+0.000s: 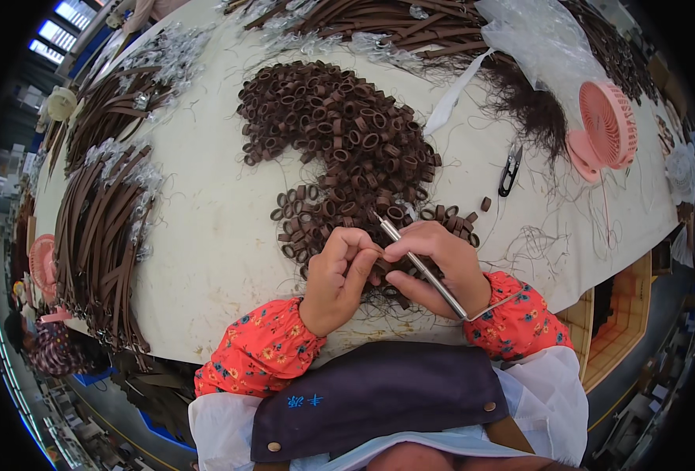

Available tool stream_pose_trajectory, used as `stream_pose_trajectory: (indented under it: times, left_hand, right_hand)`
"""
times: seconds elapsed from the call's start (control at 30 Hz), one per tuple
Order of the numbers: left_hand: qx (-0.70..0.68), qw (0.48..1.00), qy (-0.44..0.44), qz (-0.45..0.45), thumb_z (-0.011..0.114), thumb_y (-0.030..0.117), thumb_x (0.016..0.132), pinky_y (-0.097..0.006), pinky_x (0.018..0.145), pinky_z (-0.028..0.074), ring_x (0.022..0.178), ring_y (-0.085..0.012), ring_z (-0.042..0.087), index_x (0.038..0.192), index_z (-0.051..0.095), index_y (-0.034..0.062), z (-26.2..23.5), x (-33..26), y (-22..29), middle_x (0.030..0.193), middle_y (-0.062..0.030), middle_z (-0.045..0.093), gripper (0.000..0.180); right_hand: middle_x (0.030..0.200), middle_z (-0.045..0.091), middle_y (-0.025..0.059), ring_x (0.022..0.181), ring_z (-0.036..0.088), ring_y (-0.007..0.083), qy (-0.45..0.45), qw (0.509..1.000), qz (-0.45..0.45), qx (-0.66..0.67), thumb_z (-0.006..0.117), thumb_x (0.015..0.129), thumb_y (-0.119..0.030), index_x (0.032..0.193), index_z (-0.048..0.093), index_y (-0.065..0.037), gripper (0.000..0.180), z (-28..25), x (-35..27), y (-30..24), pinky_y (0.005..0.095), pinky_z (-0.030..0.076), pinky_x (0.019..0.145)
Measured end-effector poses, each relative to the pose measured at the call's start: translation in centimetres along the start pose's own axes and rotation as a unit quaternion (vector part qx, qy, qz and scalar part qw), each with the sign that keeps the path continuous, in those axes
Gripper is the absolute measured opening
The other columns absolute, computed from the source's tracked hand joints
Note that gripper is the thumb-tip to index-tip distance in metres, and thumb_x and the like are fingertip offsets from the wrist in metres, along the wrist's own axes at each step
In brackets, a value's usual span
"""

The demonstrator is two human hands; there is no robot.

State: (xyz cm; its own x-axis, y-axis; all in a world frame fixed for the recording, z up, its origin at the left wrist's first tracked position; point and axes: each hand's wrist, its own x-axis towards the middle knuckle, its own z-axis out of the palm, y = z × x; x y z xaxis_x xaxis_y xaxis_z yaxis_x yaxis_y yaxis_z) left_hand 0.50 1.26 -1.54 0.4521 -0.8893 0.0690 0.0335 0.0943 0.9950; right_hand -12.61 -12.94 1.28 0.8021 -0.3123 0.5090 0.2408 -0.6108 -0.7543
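Pinched betw. thumb and fingertips of left hand (335,275) is something small, prob. one brown loop off the pile, but fingers cover it, so can't confirm. Right hand (434,267) is closed around a thin metal tool (422,267), tip angled up-left, right beside the left fingertips. Risk: the tip is so near the left fingers that a slip could jab skin or flick the loop away into the brown loop pile (339,133) just ahead. Loose threads (536,243) on the table (206,235) could snag too. Hard to see: the tool tip's exact contact, and the piece itself. Snips (510,169) and pink fan (606,129) lie well apart, at right.
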Motion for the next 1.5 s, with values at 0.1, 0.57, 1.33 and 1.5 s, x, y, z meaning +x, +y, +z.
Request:
stream_pose_trajectory:
  times: [0.1, 0.57, 1.33, 1.5]
  left_hand:
    - [0.017, 1.000, -0.006, -0.012, 0.047, 0.009, 0.101, -0.021, 0.063, 0.048, 0.073, -0.0074, 0.058, 0.104, 0.044, 0.0015, -0.2, 0.0, 0.4, 0.090, -0.0079, 0.064, 0.009]
    - [0.054, 0.999, -0.007, -0.005, 0.048, 0.010, 0.100, -0.021, 0.059, 0.046, 0.071, -0.0077, 0.058, 0.104, 0.046, 0.0012, -0.4, -0.2, 0.1, 0.088, -0.0066, 0.063, 0.010]
    - [0.077, 0.996, 0.010, 0.035, 0.052, 0.009, 0.099, -0.020, 0.057, 0.044, 0.062, -0.0064, 0.055, 0.104, 0.048, 0.0008, -0.1, -0.3, -0.3, 0.077, -0.0033, 0.064, 0.010]
    - [-0.043, 0.999, 0.002, 0.004, 0.052, 0.008, 0.098, -0.022, 0.061, 0.047, 0.072, -0.0094, 0.060, 0.108, 0.049, 0.0005, 0.1, 0.1, 0.3, 0.089, -0.0061, 0.064, 0.013]
  right_hand:
    - [0.086, 0.066, 0.0068, 0.077, 0.066, 0.0175, 0.034, 0.978, 0.154, 0.139, 0.060, 0.092, -0.009, 0.109, 0.059, -0.004, 0.018, -0.1, -1.0, -0.5, 0.0276, 0.049, 0.082]
    - [0.068, 0.060, 0.0014, 0.072, 0.063, 0.0129, -0.049, 0.937, 0.160, 0.307, 0.046, 0.101, -0.019, 0.104, 0.058, -0.001, 0.022, -1.4, -0.6, -0.1, 0.0377, 0.035, 0.104]
    - [0.083, 0.066, 0.0039, 0.076, 0.064, 0.0183, -0.025, 0.995, 0.094, 0.030, 0.073, 0.081, -0.009, 0.107, 0.059, -0.008, 0.030, -0.4, -0.2, -0.7, 0.0314, 0.050, 0.073]
    - [0.085, 0.065, 0.0062, 0.077, 0.065, 0.0206, -0.001, 0.998, 0.067, -0.002, 0.076, 0.073, -0.004, 0.107, 0.060, -0.009, 0.038, 0.2, -0.6, -0.3, 0.0304, 0.051, 0.067]
